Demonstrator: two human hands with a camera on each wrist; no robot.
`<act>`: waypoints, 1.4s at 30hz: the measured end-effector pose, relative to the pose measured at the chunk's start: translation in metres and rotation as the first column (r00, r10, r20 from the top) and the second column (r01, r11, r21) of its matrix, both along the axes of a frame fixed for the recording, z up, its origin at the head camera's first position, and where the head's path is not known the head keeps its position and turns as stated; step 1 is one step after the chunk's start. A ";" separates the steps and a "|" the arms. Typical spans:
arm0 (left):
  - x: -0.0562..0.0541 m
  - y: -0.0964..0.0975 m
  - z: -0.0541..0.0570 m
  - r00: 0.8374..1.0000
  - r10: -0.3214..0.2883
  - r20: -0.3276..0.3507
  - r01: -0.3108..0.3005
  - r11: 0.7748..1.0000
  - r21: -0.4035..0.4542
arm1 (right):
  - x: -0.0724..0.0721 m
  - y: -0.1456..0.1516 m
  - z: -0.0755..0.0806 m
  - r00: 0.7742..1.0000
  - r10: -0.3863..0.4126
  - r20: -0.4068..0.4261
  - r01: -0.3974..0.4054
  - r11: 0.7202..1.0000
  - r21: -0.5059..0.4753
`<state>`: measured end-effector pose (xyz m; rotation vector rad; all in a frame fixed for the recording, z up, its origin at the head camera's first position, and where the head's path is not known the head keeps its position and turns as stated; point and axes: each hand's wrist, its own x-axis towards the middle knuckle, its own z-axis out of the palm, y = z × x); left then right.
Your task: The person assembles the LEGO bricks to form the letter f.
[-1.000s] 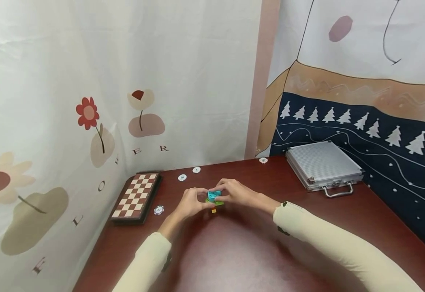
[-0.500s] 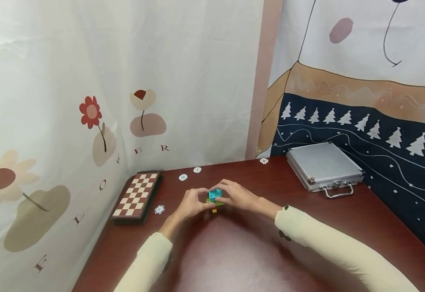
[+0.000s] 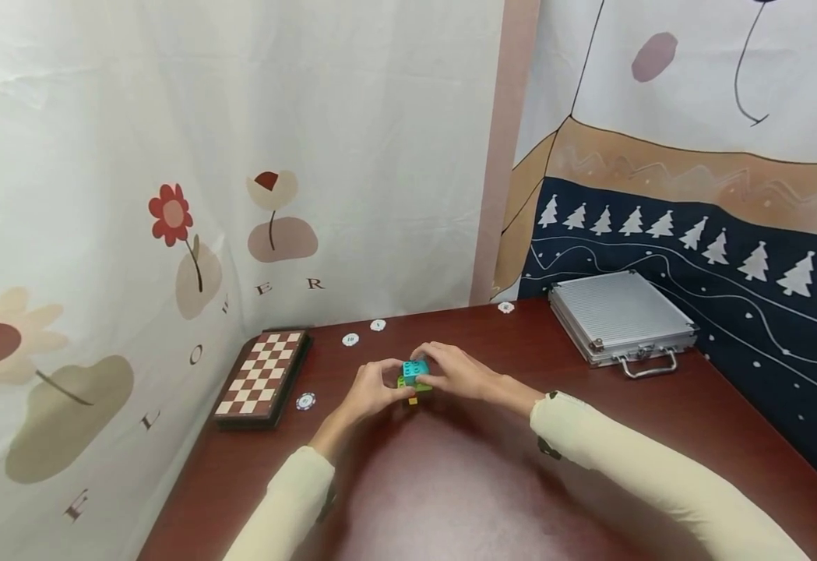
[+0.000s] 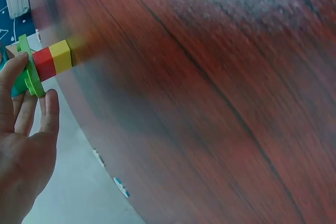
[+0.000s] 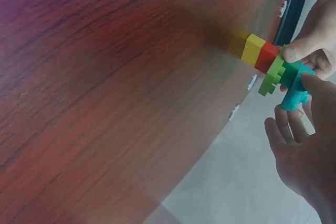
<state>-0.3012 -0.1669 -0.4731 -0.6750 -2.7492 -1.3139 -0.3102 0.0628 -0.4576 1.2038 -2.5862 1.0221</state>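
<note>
Between both hands stands a stack of toy building bricks, upright over the table. At its bottom is a yellow brick (image 5: 253,49), then a red brick (image 5: 266,57), a wider lime-green piece (image 5: 271,80) and a darker green brick (image 5: 289,75). A turquoise brick (image 3: 415,370) tops it, jutting out to one side in the right wrist view. My left hand (image 3: 371,391) pinches the lime-green piece from the left, thumb in front. From the right, my right hand (image 3: 456,374) grips the turquoise brick between thumb and fingers. Fingers hide part of the upper bricks.
A checkered board box (image 3: 261,378) lies on the left of the dark red table (image 3: 464,483). Round chips lie around, one chip (image 3: 306,401) beside that box and another chip (image 3: 350,340) farther back. At back right sits a silver case (image 3: 624,315). Printed curtains hang behind.
Both hands stay at nearly the same spot around the stack. The turquoise brick has turned slightly and shows more of its top between the fingers; the stack appears marginally higher.
</note>
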 end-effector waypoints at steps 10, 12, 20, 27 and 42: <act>0.001 0.019 -0.004 0.998 -0.007 0.068 0.001 0.997 0.083 | -0.006 0.022 -0.004 0.995 -0.038 0.089 0.046 0.995 -0.088; 0.000 0.023 -0.007 0.997 0.000 0.072 -0.007 0.995 0.102 | -0.006 0.027 -0.009 0.993 -0.051 0.111 0.059 0.995 -0.075; -0.003 0.033 -0.017 0.999 0.040 0.037 -0.042 0.997 0.061 | -0.007 0.040 -0.026 0.982 -0.094 0.161 0.101 0.994 -0.038; 0.000 0.036 -0.019 0.994 0.049 0.095 -0.055 0.997 0.062 | -0.009 0.041 -0.032 0.973 -0.099 0.210 0.100 0.995 0.005; 0.006 0.004 -0.002 0.995 0.099 0.022 -0.097 0.993 -0.062 | -0.006 0.035 -0.026 0.978 -0.191 0.079 0.190 0.982 0.016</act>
